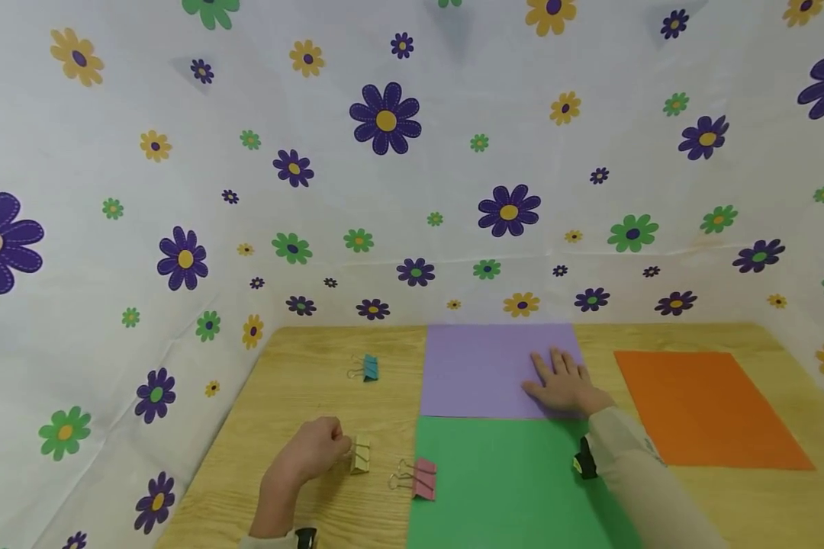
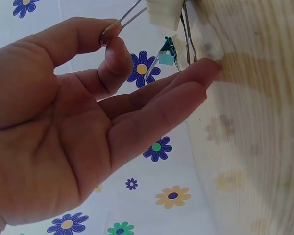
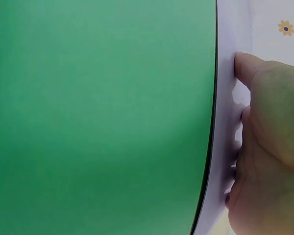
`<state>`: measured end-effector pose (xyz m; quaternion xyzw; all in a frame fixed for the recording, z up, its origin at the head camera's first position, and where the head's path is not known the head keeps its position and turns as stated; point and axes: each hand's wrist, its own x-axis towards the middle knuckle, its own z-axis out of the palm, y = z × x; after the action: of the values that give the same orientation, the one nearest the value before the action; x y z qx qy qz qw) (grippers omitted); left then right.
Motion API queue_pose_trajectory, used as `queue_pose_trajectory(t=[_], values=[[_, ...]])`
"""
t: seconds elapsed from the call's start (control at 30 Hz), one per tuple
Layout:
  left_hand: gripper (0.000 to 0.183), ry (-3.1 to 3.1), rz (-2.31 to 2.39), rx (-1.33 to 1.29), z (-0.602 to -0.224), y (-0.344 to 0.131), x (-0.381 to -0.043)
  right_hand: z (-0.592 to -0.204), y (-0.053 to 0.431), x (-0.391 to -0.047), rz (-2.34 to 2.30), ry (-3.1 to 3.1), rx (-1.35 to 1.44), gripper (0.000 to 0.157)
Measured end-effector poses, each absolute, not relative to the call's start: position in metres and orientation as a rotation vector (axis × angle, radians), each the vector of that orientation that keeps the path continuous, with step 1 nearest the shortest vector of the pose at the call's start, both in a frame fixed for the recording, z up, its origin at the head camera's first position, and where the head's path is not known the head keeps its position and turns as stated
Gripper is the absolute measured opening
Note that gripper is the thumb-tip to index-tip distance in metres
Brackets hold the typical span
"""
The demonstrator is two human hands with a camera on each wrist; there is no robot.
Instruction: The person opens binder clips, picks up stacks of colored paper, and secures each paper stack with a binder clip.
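Observation:
Between thumb and index finger, my left hand (image 1: 316, 448) pinches one wire handle of a pale yellow binder clip (image 1: 360, 456); the left wrist view shows this grip on the wire (image 2: 118, 23), with the other fingers extended. The clip's body is partly cut off there. My right hand (image 1: 561, 381) rests with spread fingers on the purple sheet (image 1: 477, 370), near its right edge. Below that sheet lies a green sheet (image 1: 501, 480), its top edge along the purple one's bottom edge. A pink binder clip (image 1: 424, 479) sits at the green sheet's left edge.
A teal binder clip (image 1: 370, 368) stands farther back on the wooden table (image 1: 247, 457). To the right lies an orange sheet (image 1: 710, 408). White cloth (image 1: 446, 183) with printed flowers rises behind the table and along both sides.

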<state>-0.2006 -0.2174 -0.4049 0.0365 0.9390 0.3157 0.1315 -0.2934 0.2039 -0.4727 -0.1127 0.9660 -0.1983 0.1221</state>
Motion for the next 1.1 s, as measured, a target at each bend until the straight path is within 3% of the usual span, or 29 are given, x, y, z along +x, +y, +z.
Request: queue_pose_trajectory(t=[0.43, 0.73, 0.87, 1.1], values=[[0.031, 2.617, 1.007, 0.096, -0.407, -0.225, -0.200, -0.465, 0.199, -0.293, -0.569, 2.786, -0.307, 0.074], [0.034, 2.590, 1.043, 0.064, -0.405, -0.222, -0.201, -0.484, 0.209, -0.305, -0.581, 2.796, -0.314, 0.084], [0.036, 2.576, 1.060, 0.078, -0.404, -0.222, -0.202, -0.476, 0.207, -0.300, -0.596, 2.783, -0.306, 0.082], [0.049, 2.600, 1.033, 0.051, -0.404, -0.220, -0.202, -0.467, 0.205, -0.293, -0.611, 2.766, -0.292, 0.080]])
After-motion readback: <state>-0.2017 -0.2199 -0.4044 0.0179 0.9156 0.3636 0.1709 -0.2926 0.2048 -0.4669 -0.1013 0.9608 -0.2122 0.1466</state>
